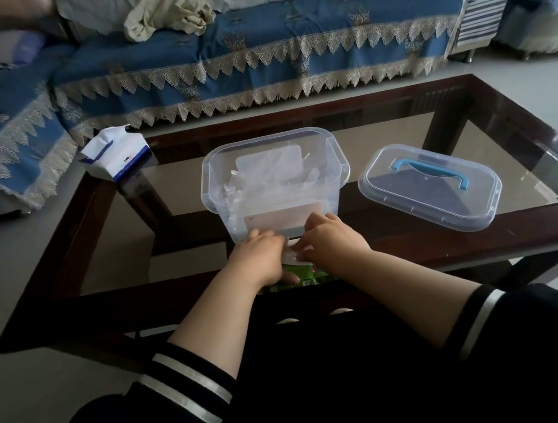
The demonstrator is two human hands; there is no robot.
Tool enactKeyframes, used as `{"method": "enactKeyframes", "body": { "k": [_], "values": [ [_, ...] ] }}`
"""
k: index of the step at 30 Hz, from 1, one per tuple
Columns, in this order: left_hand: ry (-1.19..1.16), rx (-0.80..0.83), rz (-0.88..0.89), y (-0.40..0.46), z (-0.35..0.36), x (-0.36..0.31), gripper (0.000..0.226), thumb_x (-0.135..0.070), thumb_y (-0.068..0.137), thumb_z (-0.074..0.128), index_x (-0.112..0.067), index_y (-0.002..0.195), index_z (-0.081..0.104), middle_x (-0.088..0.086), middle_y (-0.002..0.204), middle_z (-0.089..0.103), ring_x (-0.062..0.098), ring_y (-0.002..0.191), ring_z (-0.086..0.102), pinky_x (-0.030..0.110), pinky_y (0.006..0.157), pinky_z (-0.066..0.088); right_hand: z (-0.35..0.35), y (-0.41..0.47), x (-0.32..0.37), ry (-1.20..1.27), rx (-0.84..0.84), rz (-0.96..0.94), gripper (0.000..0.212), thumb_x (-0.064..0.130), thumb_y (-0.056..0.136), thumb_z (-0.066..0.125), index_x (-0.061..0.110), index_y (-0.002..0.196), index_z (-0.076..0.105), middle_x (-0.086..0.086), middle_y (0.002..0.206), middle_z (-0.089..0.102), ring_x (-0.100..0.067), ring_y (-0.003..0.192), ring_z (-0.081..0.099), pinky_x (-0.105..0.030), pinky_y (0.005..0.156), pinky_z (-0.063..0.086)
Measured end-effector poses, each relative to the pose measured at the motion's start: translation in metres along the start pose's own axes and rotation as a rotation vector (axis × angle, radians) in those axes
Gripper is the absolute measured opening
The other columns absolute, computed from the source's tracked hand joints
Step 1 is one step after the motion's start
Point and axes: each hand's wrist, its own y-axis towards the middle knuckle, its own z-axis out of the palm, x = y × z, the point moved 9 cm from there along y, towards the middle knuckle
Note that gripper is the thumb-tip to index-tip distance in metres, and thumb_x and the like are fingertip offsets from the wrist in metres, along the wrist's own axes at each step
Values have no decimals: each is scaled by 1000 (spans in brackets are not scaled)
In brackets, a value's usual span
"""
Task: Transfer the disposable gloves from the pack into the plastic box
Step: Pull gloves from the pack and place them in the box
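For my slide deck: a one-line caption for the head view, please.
Both hands, left and right, pull gloves from a green pack before an open plastic box.

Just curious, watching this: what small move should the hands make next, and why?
Probably lift the clear gloves pinched between the left hand and right hand out of the green pack and into the open plastic box, which stands right behind, lid off.

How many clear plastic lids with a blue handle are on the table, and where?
1. The lid lies flat on the glass table, to the right of the open plastic box and apart from it. No other lid is visible.
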Motion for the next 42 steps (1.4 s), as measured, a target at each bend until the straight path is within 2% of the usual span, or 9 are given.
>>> {"method": "enactKeyframes", "body": {
  "k": [5,8,14,21,27,32,35,39,42],
  "values": [
    [-26,2,-27,-1,2,1,77,-53,77,73,-23,142,44,2,138,46,25,129,34,39,107,34,-1,2,8,-133,-22,-39,23,21,93,55,16,110,71,-5,117,48,-25,113,43,-39,82,48],
    [-65,14,-34,-1,2,3,77,-51,78,74,-24,143,43,2,139,44,25,131,33,39,108,34,2,2,5,-131,8,-55,24,14,87,64,17,110,67,-6,119,46,-24,116,44,-40,87,48],
    [-152,38,-50,2,5,5,83,-46,76,77,-21,145,38,4,148,37,25,139,25,39,114,28,0,-2,3,-29,-22,-38,22,25,92,60,27,112,70,0,116,47,-21,112,40,-34,80,44],
    [-213,44,-62,3,8,6,80,-42,75,80,-20,141,41,3,146,37,24,139,26,40,113,29,-4,-1,11,-119,-71,-57,22,21,92,57,16,108,72,-3,116,49,-22,111,43,-32,70,39],
    [-227,35,-45,2,7,5,68,-40,76,79,-20,132,46,4,139,42,24,133,31,40,109,33,-11,0,-5,152,-135,-14,11,15,90,62,12,97,70,-5,115,50,-24,100,54,-42,84,49],
    [-247,48,-34,3,8,5,66,-37,77,79,-21,131,47,4,137,42,24,132,32,40,107,33,-14,-2,-7,257,-91,-23,16,19,90,64,9,102,67,-5,114,49,-22,100,56,-31,90,45],
    [-243,40,-19,5,9,5,72,-36,77,79,-18,137,43,5,143,38,25,136,28,38,110,30,-6,-2,-5,215,-17,-6,28,32,84,69,18,109,70,-2,119,50,-20,108,50,-35,94,43],
    [-279,55,-25,8,15,9,79,-36,76,80,-28,144,40,3,147,34,27,141,20,45,116,25,-7,-1,4,198,-49,-4,14,25,88,65,17,93,75,0,100,61,-24,95,60,-27,73,42],
    [-290,43,-25,10,17,10,74,-34,76,80,-34,141,46,3,141,38,26,138,23,47,114,28,-13,-3,-6,429,-54,70,9,22,85,70,14,85,74,3,81,65,-18,79,64,-30,73,50]
  ]
}}
